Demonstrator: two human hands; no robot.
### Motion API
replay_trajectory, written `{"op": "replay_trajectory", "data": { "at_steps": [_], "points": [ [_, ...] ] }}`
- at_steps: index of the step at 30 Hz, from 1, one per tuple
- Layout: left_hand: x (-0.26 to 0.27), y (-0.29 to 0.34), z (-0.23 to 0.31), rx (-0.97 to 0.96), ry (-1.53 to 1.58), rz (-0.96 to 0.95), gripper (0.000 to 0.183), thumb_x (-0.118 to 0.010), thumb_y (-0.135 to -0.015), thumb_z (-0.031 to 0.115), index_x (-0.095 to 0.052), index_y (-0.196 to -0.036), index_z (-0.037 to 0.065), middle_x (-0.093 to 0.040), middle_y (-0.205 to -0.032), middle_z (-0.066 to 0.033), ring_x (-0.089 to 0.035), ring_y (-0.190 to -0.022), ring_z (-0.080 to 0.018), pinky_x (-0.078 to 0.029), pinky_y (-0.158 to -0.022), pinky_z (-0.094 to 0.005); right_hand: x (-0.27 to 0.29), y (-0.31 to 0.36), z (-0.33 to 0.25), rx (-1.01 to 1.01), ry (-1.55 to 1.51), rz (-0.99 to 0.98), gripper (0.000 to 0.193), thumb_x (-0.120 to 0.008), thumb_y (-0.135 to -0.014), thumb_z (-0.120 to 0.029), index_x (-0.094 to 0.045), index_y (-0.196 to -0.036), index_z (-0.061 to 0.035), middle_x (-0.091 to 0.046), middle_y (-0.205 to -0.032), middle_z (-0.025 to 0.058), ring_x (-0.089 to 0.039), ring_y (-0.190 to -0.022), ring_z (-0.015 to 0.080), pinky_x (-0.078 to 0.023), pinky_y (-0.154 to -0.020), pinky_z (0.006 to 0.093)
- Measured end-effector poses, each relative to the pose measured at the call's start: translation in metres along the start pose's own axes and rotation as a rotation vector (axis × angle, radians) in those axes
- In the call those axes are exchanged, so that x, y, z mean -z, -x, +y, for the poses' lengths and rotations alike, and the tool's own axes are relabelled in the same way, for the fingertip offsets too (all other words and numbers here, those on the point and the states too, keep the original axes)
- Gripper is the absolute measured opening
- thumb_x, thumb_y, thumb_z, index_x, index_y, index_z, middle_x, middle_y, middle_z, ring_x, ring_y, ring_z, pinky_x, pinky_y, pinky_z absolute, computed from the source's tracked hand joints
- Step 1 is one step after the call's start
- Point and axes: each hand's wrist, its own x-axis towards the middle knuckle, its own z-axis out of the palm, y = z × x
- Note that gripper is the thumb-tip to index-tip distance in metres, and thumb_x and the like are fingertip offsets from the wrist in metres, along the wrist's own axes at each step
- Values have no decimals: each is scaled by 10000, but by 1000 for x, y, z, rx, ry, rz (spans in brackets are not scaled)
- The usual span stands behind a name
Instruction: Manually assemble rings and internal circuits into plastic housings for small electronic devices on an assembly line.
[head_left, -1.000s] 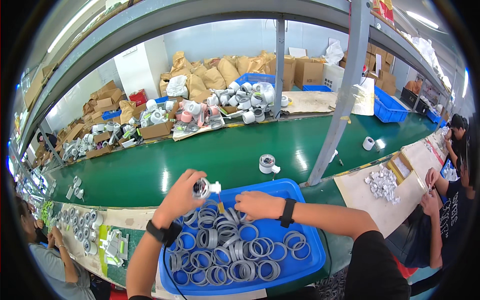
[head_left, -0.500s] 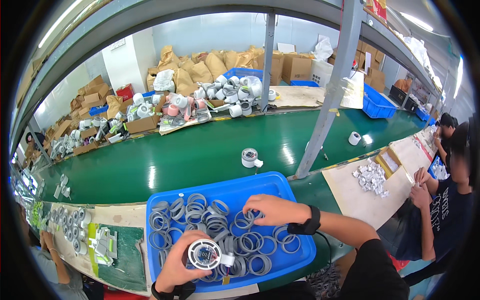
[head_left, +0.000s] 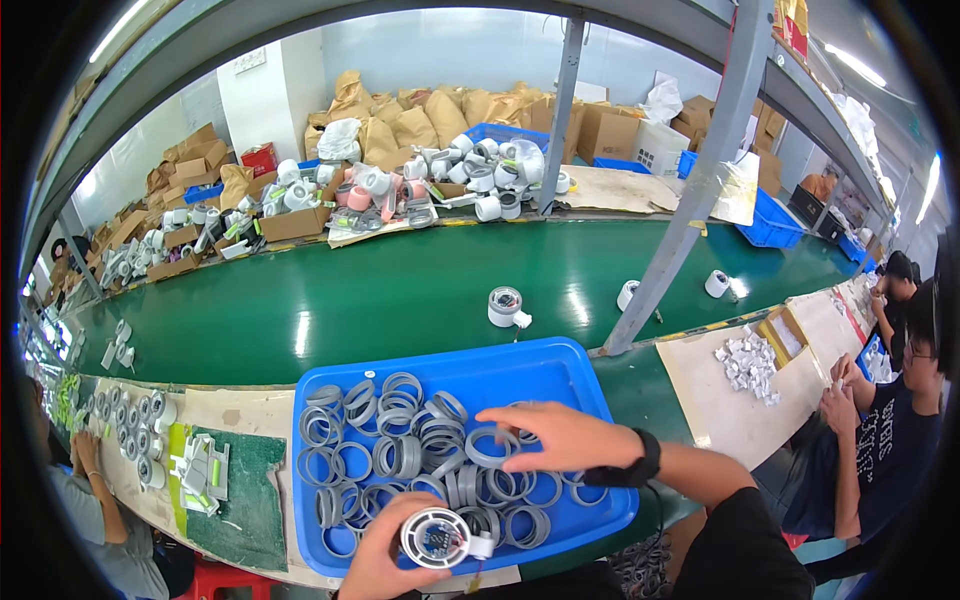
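Note:
My left hand (head_left: pixel 382 552) is closed around a white round plastic housing (head_left: pixel 436 537), its open top facing up with a dark circuit board and wires inside and a short white stub at its side. It is held over the near edge of a blue tray (head_left: pixel 520 372). Many loose grey rings (head_left: pixel 398 457) lie heaped in that tray. Over the heap, my right hand (head_left: pixel 565 438) grips one grey ring (head_left: pixel 491 448) between thumb and fingers; a dark band circles the wrist.
A green conveyor belt (head_left: pixel 400 290) runs beyond the tray, carrying a white housing (head_left: pixel 506 307) and others. A grey metal post (head_left: pixel 690 190) rises at the tray's far right. White parts (head_left: pixel 750 363) are piled on a board at right. Co-workers sit at both sides.
My right hand has drawn a grey ring up from the heap. My left hand, with the housing, has moved slightly nearer and to the right. The view has shifted a little.

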Motion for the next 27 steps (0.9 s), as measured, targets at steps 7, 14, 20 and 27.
{"op": "replay_trajectory", "data": {
  "at_steps": [7, 14, 20, 27],
  "points": [
    [-11, -8, 0, -116, 4, -174, 741, -872, -555, 139, -517, -1193, 12, -534, -1163, -187, -536, -1091, -298, -427, -911, -395, -17, 22, -47, 17, -419, -383, 781, -771, -744, -253, -359, -1369, -31, -557, -1183, 152, -566, -1080, 275, -447, -928, 367],
    [-31, 2, 9, 2, 384, 30, 788, -868, -560, 142, -477, -1236, 33, -518, -1194, -254, -581, -1050, -322, -477, -874, -413, -25, 51, -44, 107, -1081, -5, 745, -741, -762, -113, -348, -1394, -73, -399, -1370, 111, -460, -1138, 184, -422, -916, 329],
    [-39, 2, -6, 28, 310, 204, 830, -866, -573, 226, -433, -1242, -6, -512, -1215, -246, -578, -1049, -257, -477, -888, -360, -55, 57, -46, 200, -1073, 172, 748, -761, -762, -177, -357, -1381, -63, -403, -1374, 140, -484, -1111, 193, -423, -897, 328],
    [-42, 1, -3, 42, 298, 100, 836, -859, -588, 274, -422, -1227, -44, -526, -1201, -236, -579, -1055, -251, -472, -897, -355, -65, 66, -58, 135, -1311, 387, 733, -642, -848, -460, -329, -1384, -70, -430, -1304, 213, -541, -1078, 236, -430, -912, 376]
  ]
}}
